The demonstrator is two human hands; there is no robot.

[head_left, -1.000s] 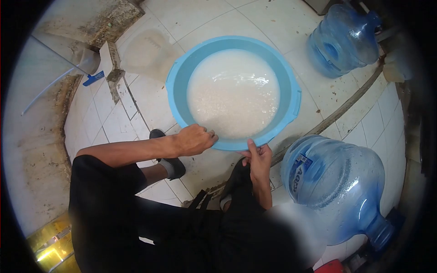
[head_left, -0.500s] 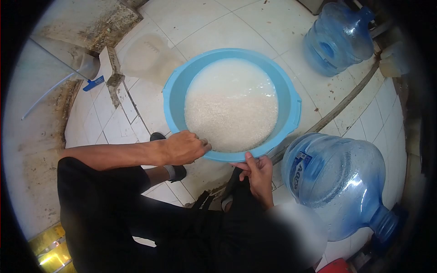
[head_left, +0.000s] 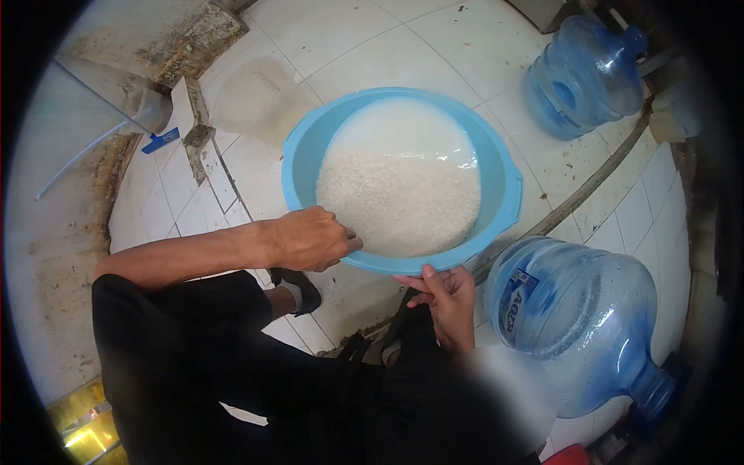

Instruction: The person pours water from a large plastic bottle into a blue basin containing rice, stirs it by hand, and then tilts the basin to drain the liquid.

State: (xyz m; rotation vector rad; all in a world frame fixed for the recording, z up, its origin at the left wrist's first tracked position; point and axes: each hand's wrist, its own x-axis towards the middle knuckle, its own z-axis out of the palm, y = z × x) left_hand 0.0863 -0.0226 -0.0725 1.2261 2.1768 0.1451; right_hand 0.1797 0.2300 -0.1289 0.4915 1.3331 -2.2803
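Observation:
A light blue plastic basin [head_left: 500, 203] sits in the middle of the head view, tilted away from me. Wet white rice [head_left: 399, 205] lies in its nearer part, with cloudy water [head_left: 399, 128] gathered along the far side. My left hand [head_left: 316, 239] is closed on the near-left rim, its fingertips curled over the edge. At the near rim, my right hand [head_left: 448, 301] grips with the thumb on top and fingers underneath. The basin's underside is hidden.
A large blue water bottle [head_left: 573, 325] lies on its side at the right, and another bottle [head_left: 585, 77] is farther back. A blue-headed squeegee [head_left: 160, 140] stands at the left by a broken tile ledge [head_left: 190, 108]. Cloudy liquid [head_left: 260, 101] wets the tiled floor.
The view has shifted a little. The basin tips slightly more, and the rice now shows farther toward the far side. Both hands keep their hold on the rim.

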